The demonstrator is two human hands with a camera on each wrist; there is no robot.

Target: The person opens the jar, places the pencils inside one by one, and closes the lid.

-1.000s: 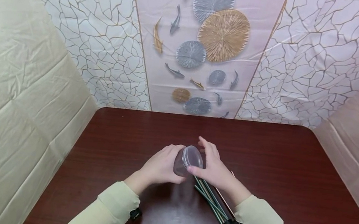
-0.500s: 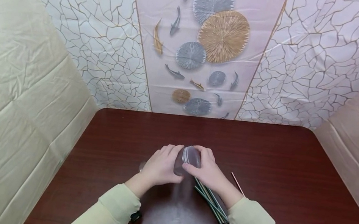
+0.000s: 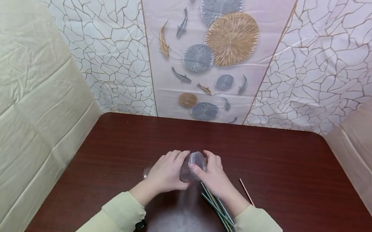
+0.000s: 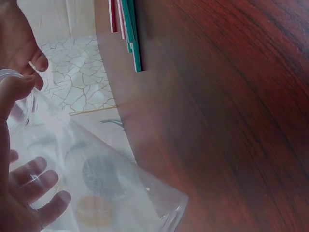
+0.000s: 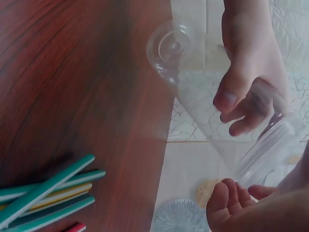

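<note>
A clear plastic jar (image 3: 184, 170) is held tilted above the table, its screw lid (image 3: 197, 159) toward the right and its base poking out behind the left wrist. My left hand (image 3: 166, 172) grips the jar's body, and through the clear wall in the left wrist view its fingers (image 4: 35, 175) show. At the other end, my right hand (image 3: 217, 180) holds the lid, thumb on its near face and fingers round the far rim. The right wrist view shows the see-through body (image 5: 193, 104), with nothing visible inside.
Several thin striped sticks (image 3: 217, 207), mostly green with white, lie in a loose bundle beneath the right forearm. A reddish stick (image 3: 246, 191) lies apart to their right. The dark red-brown table (image 3: 125, 143) ends at a patterned cloth backdrop (image 3: 190, 108).
My right hand has moved slightly left and its fingers have come down round the lid. The jar has tipped a little, so its base shows left of my left wrist.
</note>
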